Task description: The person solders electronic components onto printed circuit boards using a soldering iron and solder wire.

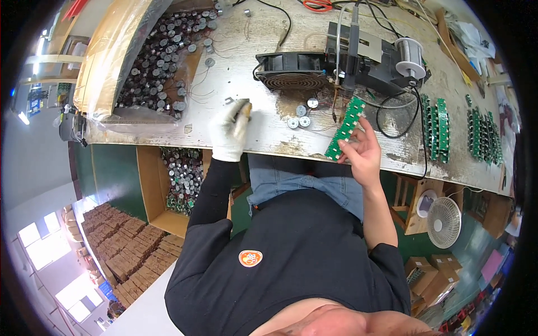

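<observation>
My right hand (363, 154), bare, grips the lower end of a long green circuit board strip (346, 130) between thumb and fingers. The strip is tilted over the bench's front edge, with small pale parts along its sides. My left hand (228, 131) wears a white glove with brownish fingertips. Its fingers are bent together above the bench, and whatever they may hold cannot be made out. Between my hands, several small round silver motors (304, 121) with thin wires lie on the worn white bench (263, 131).
Behind the motors stand a black fan (294, 71), a dark soldering unit (367, 61) and a solder wire spool (410, 57). More motors fill a plastic-lined box (159, 61) at left. Green board strips (437, 130) stand at right. Below the bench, an open carton (154, 193) holds parts.
</observation>
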Demonstrator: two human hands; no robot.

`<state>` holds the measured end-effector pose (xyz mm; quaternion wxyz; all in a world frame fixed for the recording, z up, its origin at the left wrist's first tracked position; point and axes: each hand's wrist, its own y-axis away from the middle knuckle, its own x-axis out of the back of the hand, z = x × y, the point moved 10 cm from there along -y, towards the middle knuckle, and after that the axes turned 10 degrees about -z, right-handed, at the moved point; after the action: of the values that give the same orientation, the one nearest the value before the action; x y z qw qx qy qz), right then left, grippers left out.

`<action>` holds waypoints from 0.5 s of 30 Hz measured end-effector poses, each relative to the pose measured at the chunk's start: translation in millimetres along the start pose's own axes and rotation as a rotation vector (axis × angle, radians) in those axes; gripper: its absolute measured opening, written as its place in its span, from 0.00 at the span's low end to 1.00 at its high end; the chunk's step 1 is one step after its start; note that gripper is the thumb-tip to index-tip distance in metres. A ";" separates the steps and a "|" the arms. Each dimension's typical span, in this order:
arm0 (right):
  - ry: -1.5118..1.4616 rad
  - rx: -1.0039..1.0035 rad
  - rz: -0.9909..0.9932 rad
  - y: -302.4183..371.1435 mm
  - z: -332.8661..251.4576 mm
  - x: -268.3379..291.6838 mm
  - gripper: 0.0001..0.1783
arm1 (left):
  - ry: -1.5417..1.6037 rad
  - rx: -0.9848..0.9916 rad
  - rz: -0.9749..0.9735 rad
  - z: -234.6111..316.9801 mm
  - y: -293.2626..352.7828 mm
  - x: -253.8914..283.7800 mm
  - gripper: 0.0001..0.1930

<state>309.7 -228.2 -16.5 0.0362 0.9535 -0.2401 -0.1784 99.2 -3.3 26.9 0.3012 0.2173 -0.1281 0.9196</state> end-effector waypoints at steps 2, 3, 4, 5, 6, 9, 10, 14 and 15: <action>0.004 0.001 0.005 0.3 -0.1 -0.1 0.38 | 0.208 0.156 -0.077 -7.8 9.8 -23.8 0.13; 0.006 0.004 0.008 0.4 0.2 0.6 0.38 | 0.256 0.238 -0.122 -1.0 13.1 -33.4 0.15; 0.005 -0.007 0.004 0.2 -0.3 0.2 0.38 | 0.275 0.241 -0.151 4.4 16.1 -40.3 0.17; 0.010 -0.010 0.010 0.3 0.2 1.2 0.38 | 0.282 0.243 -0.155 5.5 19.8 -43.7 0.17; -0.003 -0.003 -0.001 0.2 1.1 0.7 0.38 | 0.375 0.307 -0.200 0.6 25.3 -53.6 0.17; -0.011 0.002 -0.006 0.9 0.0 -0.4 0.38 | 0.460 0.371 -0.293 -1.7 35.9 -74.7 0.15; -0.014 -0.006 -0.011 0.5 1.6 -0.8 0.38 | 0.475 0.306 -0.275 6.4 35.1 -76.4 0.15; -0.007 -0.030 -0.015 -0.1 2.8 -1.3 0.41 | 0.324 0.197 -0.291 32.9 36.9 -83.4 0.12; -0.006 -0.032 -0.024 0.2 1.7 -3.3 0.42 | 0.186 0.160 -0.317 38.6 36.3 -86.1 0.12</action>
<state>306.4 -226.8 -17.0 0.0486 0.9551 -0.2258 -0.1857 151.8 -88.9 15.7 0.4346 0.1721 0.0096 0.8840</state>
